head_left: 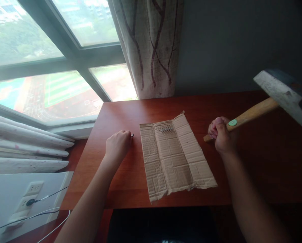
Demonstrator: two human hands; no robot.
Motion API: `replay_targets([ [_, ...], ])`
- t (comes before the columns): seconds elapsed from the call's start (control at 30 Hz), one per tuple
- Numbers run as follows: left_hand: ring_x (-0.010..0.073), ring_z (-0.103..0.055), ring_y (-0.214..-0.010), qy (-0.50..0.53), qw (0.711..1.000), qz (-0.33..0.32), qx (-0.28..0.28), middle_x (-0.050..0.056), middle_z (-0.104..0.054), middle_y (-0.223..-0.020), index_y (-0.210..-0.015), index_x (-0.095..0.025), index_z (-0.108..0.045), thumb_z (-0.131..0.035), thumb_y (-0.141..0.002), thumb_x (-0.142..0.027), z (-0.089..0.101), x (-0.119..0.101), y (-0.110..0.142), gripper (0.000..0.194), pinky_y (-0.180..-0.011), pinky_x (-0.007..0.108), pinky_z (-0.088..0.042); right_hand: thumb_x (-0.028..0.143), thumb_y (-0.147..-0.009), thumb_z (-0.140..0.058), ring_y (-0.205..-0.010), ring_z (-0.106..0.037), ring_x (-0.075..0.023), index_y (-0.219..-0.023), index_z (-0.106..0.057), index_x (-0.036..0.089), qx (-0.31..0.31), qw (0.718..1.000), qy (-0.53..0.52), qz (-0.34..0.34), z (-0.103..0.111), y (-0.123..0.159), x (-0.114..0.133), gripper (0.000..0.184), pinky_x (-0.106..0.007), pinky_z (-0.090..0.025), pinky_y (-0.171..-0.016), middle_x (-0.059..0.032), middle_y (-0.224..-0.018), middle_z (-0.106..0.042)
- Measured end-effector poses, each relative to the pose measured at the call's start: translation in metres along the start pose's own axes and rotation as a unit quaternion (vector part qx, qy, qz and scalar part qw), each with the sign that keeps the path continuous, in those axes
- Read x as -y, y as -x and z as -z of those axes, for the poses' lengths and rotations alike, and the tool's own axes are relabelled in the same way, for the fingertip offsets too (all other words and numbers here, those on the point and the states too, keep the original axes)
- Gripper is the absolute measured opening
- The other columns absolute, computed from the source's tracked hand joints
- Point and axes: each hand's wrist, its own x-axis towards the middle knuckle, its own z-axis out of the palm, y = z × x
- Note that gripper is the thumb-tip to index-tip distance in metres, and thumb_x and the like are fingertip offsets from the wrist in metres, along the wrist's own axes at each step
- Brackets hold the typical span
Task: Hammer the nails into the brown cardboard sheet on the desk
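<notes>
A flattened, creased piece of cardboard (174, 157) lies in the middle of the red-brown wooden table (254, 162). A short row of nails (166, 129) stands in it near its far edge, and a lone dark dot marks its right panel. My right hand (221, 134) is closed round the end of a wooden-handled hammer (274, 101), whose grey head is raised at the right. My left hand (117, 145) rests on the table left of the cardboard, fingers curled, with a small metal piece (132, 135), perhaps a nail, showing at its fingertips.
A patterned curtain (151, 47) hangs behind the table against a grey wall. Large windows (52, 50) fill the left. Folded bedding lies at the left, with a white socket strip (29, 197) and cables below it. A dark gap runs under the table's near edge.
</notes>
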Motion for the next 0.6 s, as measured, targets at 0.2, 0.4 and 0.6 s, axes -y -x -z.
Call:
replay_targets([
  [0.2,0.0323,-0.073,-0.093,-0.017,1.0,-0.01,0.007,0.015,-0.074,-0.103,-0.097,-0.019,-0.073,-0.036,-0.103,-0.036,0.0,-0.0034,-0.0023,0.042,-0.068,0.035,-0.05,0.053,-0.095,-0.067,-0.041,-0.032,-0.0082,-0.062,-0.044,0.023,0.005,1.0,-0.01,-0.003,0.001,-0.0003,0.0001,0.05,-0.024,-0.023,-0.037,0.0065,-0.049,-0.035],
  [0.4,0.0334,-0.073,-0.095,-0.037,0.999,-0.017,0.001,0.018,-0.074,-0.102,-0.099,-0.017,-0.073,-0.035,-0.102,-0.033,-0.0007,-0.0054,-0.0052,0.042,-0.071,0.036,-0.051,0.057,-0.094,-0.066,-0.041,-0.032,-0.0091,-0.062,-0.042,0.024,0.009,1.0,0.007,-0.004,0.0007,0.0002,0.0019,0.052,-0.025,-0.023,-0.036,0.0064,-0.049,-0.034],
  [0.6,0.0349,-0.074,-0.09,-0.032,0.999,-0.012,-0.011,0.017,-0.074,-0.099,-0.098,-0.016,-0.073,-0.036,-0.102,-0.034,-0.0017,-0.0053,-0.0062,0.042,-0.067,0.037,-0.051,0.055,-0.094,-0.067,-0.04,-0.032,-0.0091,-0.062,-0.044,0.024,0.006,1.0,-0.005,-0.004,0.0006,0.0001,0.0016,0.05,-0.025,-0.022,-0.037,0.0066,-0.049,-0.035],
])
